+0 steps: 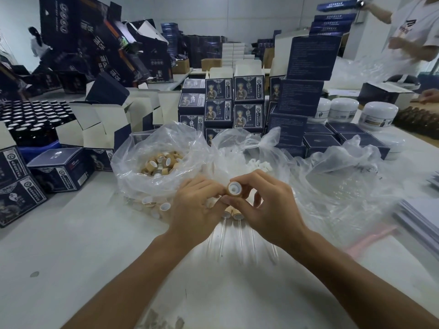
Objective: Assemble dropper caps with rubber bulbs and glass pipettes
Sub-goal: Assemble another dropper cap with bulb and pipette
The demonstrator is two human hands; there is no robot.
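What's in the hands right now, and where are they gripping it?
A bamboo-coloured dropper cap, pinched by its side wall between the right hand thumb and fingers; the left hand fingers meet its other side.

L hand [197,205] bare, no glove/ring/watch seen | R hand [263,205] bare, same | both forearms bare to frame edge, no sleeve in view | nails short, unpainted | R thumbnail faces cam | no tape or markings visible
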